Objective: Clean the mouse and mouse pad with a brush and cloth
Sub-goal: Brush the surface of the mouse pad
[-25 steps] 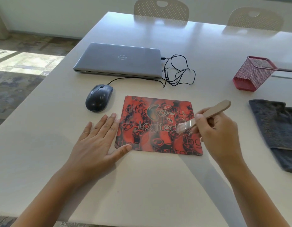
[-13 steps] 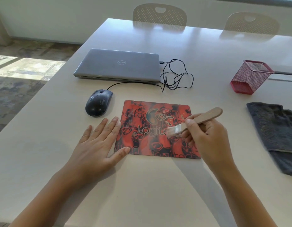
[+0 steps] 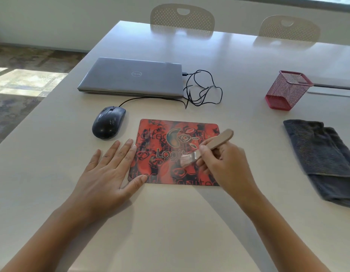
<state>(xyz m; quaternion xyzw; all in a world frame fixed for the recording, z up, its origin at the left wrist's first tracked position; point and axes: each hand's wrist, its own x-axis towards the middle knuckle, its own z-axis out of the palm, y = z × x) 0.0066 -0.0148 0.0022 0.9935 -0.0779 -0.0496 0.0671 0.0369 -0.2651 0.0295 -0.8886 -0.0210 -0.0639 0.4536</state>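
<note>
On the table [image 3: 170,222] we pin the mouse pad [image 3: 160,152] flat at its left edge with the open left hand [image 3: 109,173], while the right hand [image 3: 225,165], gripping the brush [image 3: 209,146], sweeps its bristles lightly in overlapping strokes mid-pad.

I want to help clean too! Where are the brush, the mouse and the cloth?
brush [image 3: 217,143]: head view, on its wooden handle.
mouse [image 3: 108,122]: head view, on the middle of its black back.
cloth [image 3: 319,154]: head view, on the grey folded top.
</note>
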